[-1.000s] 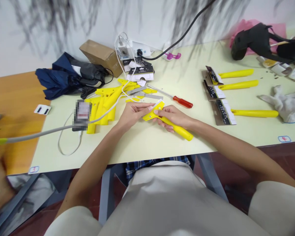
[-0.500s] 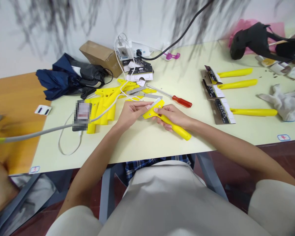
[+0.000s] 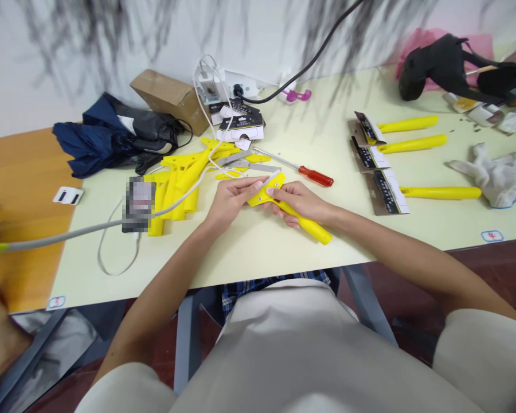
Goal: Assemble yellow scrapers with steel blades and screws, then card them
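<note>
Pale surface (image 3: 223, 261), white wall (image 3: 262, 54) behind, and out near the front edge, between both hands, it's the yellow scraper (image 3: 313, 227)! Right hand (image 3: 301, 202) gripping its neck, left hand (image 3: 229, 203) pinching the head's end. Probably light, stiff, a touch slippery; the handle looks the safe hold, that pale edge perhaps sharp. Bright yellow, rounded handle, flared head, two small dots showing.

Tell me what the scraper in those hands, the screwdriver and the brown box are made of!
Scraper: smooth yellow body, probably plastic; pale edge unclear. Screwdriver: its glossy red handle looks like plastic; its silvery shaft, probably metal. Box: dull brown, flat sides, likely cardboard.
</note>
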Demonstrator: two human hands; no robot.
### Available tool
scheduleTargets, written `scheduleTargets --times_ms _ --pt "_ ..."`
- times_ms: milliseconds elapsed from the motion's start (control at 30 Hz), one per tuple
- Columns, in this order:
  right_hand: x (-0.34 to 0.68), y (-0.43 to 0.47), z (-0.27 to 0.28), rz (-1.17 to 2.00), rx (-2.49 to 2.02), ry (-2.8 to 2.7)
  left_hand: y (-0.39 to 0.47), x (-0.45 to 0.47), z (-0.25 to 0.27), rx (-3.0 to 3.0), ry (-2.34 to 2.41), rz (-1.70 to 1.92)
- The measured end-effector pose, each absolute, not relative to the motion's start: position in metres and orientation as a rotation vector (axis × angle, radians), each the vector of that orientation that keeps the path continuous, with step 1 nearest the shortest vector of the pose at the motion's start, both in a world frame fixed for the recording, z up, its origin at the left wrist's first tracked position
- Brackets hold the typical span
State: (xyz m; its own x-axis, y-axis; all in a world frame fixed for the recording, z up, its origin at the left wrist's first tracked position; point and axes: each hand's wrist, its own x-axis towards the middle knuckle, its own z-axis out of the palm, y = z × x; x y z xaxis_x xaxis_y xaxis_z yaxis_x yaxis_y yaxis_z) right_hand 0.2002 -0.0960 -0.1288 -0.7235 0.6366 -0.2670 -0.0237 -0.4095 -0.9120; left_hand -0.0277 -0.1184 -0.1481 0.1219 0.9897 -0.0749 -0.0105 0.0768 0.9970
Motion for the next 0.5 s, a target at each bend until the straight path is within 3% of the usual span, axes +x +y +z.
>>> scheduleTargets --times_ms 500 --pt "0.196 -0.101 -0.128 2.023 -0.802 -1.373 -0.117 -0.023 -0.137 1.271 1.077 1.161"
